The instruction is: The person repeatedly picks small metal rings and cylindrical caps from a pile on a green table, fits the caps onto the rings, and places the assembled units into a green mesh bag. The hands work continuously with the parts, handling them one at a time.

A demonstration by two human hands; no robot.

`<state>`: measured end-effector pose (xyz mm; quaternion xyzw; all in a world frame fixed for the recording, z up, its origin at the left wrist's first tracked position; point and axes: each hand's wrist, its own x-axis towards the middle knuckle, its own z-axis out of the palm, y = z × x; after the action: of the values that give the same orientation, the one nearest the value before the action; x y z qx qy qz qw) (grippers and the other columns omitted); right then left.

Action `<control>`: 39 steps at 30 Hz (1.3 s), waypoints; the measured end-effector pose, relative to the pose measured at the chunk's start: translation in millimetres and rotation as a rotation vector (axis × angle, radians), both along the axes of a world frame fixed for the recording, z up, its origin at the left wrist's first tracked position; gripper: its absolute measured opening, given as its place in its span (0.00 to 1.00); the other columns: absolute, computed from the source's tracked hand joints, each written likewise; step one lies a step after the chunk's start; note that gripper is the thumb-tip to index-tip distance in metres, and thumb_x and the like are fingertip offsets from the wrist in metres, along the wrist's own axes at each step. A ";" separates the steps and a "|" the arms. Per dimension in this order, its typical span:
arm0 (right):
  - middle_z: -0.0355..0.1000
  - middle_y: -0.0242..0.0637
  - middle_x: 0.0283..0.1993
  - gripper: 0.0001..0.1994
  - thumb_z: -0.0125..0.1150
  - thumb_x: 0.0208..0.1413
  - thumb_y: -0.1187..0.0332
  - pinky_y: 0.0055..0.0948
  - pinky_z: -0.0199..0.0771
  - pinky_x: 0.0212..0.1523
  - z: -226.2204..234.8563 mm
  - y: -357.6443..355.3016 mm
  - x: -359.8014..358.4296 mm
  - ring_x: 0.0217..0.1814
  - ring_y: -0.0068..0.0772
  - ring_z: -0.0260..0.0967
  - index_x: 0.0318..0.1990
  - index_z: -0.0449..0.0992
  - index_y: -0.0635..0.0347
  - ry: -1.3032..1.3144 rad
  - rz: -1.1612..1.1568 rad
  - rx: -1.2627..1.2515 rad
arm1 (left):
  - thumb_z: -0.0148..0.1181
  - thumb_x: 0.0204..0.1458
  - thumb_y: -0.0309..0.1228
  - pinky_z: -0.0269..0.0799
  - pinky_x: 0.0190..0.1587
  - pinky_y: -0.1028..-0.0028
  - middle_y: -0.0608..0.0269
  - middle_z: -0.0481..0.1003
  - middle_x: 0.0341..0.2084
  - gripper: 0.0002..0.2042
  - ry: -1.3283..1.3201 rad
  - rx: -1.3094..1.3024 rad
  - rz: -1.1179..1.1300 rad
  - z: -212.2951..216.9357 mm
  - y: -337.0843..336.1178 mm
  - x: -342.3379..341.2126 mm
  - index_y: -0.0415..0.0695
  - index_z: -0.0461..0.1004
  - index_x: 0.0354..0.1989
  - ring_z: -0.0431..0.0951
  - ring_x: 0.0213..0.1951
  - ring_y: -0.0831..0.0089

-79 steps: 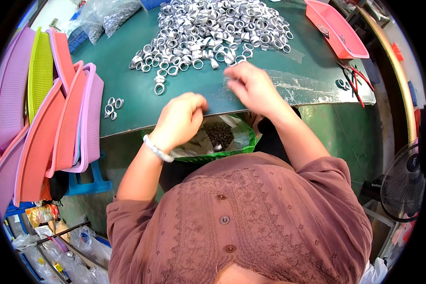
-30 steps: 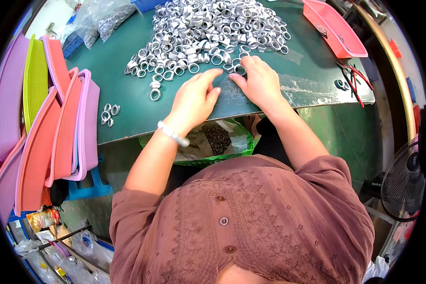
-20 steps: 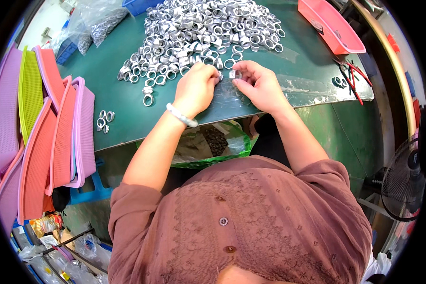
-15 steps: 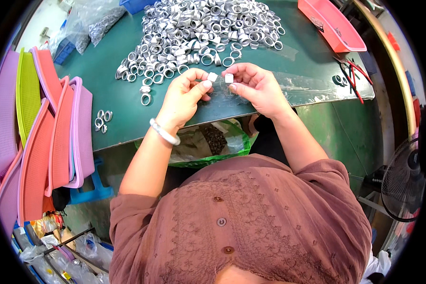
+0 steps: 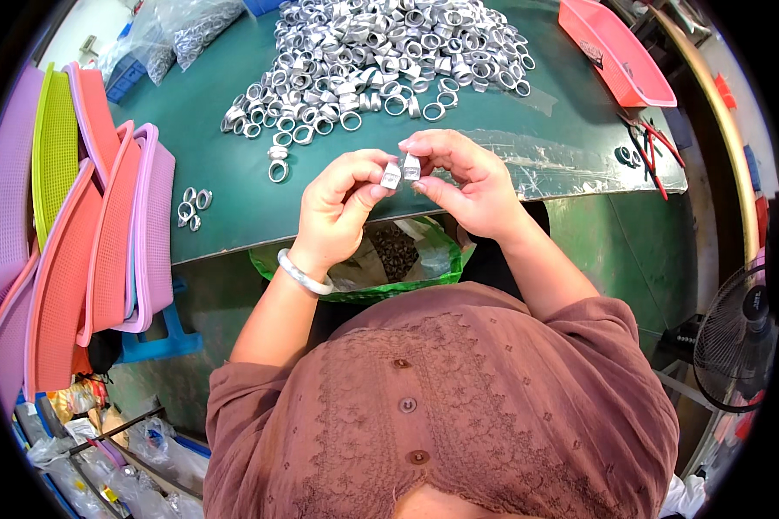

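My left hand (image 5: 344, 201) pinches a silver-grey metal ring (image 5: 391, 176) with a squarish top between thumb and fingers. Close beside it, my right hand (image 5: 467, 180) grips a second ring (image 5: 412, 167) of the same look. Both are held side by side over the table's near edge, their patterned sides turned toward me; the bands are mostly hidden by my fingers. Beyond my hands lies a big heap of silver rings (image 5: 389, 52) on the green table (image 5: 234, 195). A few rings (image 5: 188, 210) sit apart at the left.
Nested plastic baskets (image 5: 112, 242) stand at the left. A pink tray (image 5: 623, 60) and red-handled pliers (image 5: 653, 156) lie at the right. Below the table edge is an open green-rimmed bag (image 5: 363, 294) with small dark pieces. A black fan (image 5: 740, 337) stands at the right.
Both hands have come slightly nearer to me and closer together. The two rings have been tilted, so their patterned sides now show instead of the flat square tops.
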<state>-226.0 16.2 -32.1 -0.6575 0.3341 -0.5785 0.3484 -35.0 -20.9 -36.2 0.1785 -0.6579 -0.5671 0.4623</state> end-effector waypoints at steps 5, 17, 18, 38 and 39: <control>0.69 0.37 0.46 0.19 0.58 0.46 0.84 0.25 0.72 0.43 4.7 4.5 5.1 0.40 0.26 0.70 0.48 0.70 0.64 0.056 0.026 0.009 | 0.55 0.48 0.15 0.70 0.42 0.76 0.57 0.73 0.39 0.06 -0.068 -0.155 0.112 2.5 7.9 8.3 0.38 0.71 0.33 0.73 0.39 0.73; 0.71 0.39 0.44 0.19 0.66 0.44 0.67 0.37 0.68 0.47 13.8 12.4 9.2 0.45 0.44 0.67 0.45 0.72 0.60 0.640 0.134 -0.163 | 0.58 0.43 0.23 0.69 0.32 0.68 0.56 0.73 0.28 0.03 -0.976 -0.410 -0.003 29.6 38.8 50.9 0.41 0.72 0.28 0.74 0.31 0.60; 0.71 0.39 0.44 0.17 0.65 0.45 0.67 0.37 0.68 0.47 12.3 9.9 7.4 0.46 0.44 0.66 0.44 0.72 0.59 0.655 0.039 -0.160 | 0.58 0.44 0.24 0.69 0.32 0.67 0.56 0.73 0.27 0.04 -1.057 -0.460 0.031 24.9 40.0 51.4 0.42 0.73 0.29 0.74 0.30 0.59; 0.68 0.39 0.34 0.13 0.65 0.43 0.65 0.37 0.66 0.43 -3.3 -25.2 -27.7 0.42 0.44 0.65 0.34 0.71 0.61 0.778 -0.668 -0.122 | 0.58 0.46 0.28 0.71 0.29 0.70 0.57 0.76 0.21 0.08 -0.809 -0.425 0.552 3.8 -66.8 -67.4 0.41 0.75 0.35 0.76 0.23 0.66; 0.68 0.39 0.34 0.14 0.65 0.42 0.64 0.38 0.66 0.42 -3.5 -24.5 -26.0 0.41 0.44 0.65 0.34 0.71 0.62 0.821 -0.702 -0.075 | 0.58 0.46 0.27 0.71 0.29 0.71 0.57 0.76 0.21 0.08 -0.781 -0.351 0.537 3.0 -65.9 -65.1 0.41 0.75 0.34 0.76 0.23 0.68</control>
<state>-251.9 -8.3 -35.6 -0.6903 0.6216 -0.3670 -0.0489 -100.0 -86.9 -33.2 0.4600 -0.7978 -0.2000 0.3344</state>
